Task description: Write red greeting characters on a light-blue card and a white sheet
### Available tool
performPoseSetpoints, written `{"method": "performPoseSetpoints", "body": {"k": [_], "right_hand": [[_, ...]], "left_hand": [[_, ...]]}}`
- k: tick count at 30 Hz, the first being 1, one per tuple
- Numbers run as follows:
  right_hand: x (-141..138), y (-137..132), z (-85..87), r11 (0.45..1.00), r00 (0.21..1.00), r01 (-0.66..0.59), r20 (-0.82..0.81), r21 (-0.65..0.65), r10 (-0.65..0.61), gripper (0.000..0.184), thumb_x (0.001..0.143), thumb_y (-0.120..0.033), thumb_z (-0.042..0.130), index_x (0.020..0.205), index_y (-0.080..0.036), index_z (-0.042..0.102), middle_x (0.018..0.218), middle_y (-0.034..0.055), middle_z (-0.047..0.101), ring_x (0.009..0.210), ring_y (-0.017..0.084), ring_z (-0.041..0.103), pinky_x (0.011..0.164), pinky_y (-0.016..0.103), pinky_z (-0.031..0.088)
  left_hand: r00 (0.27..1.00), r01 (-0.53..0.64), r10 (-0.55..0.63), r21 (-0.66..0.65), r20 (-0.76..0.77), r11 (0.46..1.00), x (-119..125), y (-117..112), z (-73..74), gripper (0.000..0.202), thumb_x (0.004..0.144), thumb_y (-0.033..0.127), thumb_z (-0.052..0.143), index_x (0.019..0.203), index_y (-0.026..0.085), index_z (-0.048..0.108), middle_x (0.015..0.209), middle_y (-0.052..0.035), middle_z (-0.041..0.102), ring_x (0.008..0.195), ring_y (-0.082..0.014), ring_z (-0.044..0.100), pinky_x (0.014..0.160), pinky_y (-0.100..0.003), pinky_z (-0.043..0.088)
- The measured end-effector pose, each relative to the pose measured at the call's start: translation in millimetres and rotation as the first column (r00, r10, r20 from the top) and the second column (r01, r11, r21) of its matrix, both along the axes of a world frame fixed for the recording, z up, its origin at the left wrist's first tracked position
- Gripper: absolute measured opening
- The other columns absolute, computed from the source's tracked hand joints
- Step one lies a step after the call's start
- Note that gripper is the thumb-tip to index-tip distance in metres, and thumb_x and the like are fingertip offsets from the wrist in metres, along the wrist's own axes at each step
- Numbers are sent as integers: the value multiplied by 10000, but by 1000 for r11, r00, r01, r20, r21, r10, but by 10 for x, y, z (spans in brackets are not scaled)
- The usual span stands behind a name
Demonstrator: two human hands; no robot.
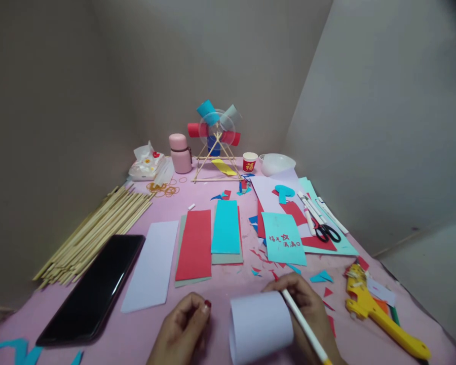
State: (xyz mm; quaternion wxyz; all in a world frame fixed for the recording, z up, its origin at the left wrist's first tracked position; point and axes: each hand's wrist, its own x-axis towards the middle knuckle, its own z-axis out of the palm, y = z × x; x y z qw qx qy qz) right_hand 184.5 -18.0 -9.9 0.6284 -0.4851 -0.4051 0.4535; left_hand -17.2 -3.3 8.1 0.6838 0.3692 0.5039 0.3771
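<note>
Lavender paper roll [260,327] is steadied on the pink tabletop [220,286] by the right hand [307,309], whose fingers are curled against the roll's right edge while a white pen [306,327] is pinched between them. The left hand [182,329] is curled into a loose fist just left of the roll, apart from it, with nothing gripped. Beyond the hands, a lavender strip [152,263], a red strip [195,243] and a cyan strip [226,226] are laid side by side. A black phone [93,289] and bamboo sticks [95,233] are seen off to the left of the left hand. Right of the right hand a yellow-handled tool [380,314] is lying, with paper scraps [321,277] scattered between. Scissors [327,233] and markers [307,210] are set farther off, past a cyan card [285,238] bearing writing. A paper-and-stick wheel model [215,137] is stood at the far edge.
</note>
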Motion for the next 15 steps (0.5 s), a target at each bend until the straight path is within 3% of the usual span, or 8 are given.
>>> {"method": "performPoseSetpoints", "body": {"k": [2,4,6,8,11,15], "right_hand": [[-26,45,19,988,987,-38,-158,-148,14,265,611,-289,811,713,-218,576,666,3,677,548,129,597,473,192,419],[-37,83,56,982,973,-86,-224,-169,46,319,565,-267,838,709,-208,559,644,-15,661,517,109,569,462,177,390],[-36,102,80,977,970,-116,-233,-181,72,333,549,-229,845,710,-203,554,622,-28,650,498,95,546,452,165,368],[-32,102,79,969,968,-150,-228,-196,104,327,559,-196,836,711,-203,547,609,-37,642,502,93,542,458,164,363],[-38,80,46,957,962,-217,-206,-194,177,298,598,-182,807,728,-207,540,627,-35,643,534,103,558,482,177,371],[-79,53,13,952,978,-195,-118,-235,171,242,631,-178,774,726,-197,552,639,-30,632,553,102,548,508,188,376]], "left_hand": [[996,11,1,139,-88,990,-21,16,-5,281,694,462,675,809,212,621,699,12,625,678,-148,580,641,-232,438],[991,91,-67,213,-119,973,-6,15,-32,364,706,456,660,984,224,621,903,-39,659,867,-200,596,782,-289,450],[984,144,-109,258,-143,955,26,10,-71,396,734,431,627,1073,229,594,998,-68,647,897,-214,591,807,-320,458],[974,142,-78,307,-212,941,53,10,-103,382,751,372,605,1106,234,574,1008,-73,642,847,-199,597,765,-305,475],[941,179,-61,335,-333,925,65,23,-109,311,749,305,597,1049,229,615,922,-55,665,786,-186,606,707,-265,479],[931,194,-109,220,-348,956,69,28,-93,163,744,300,573,782,206,701,704,-13,665,704,-181,606,639,-235,469]]}}
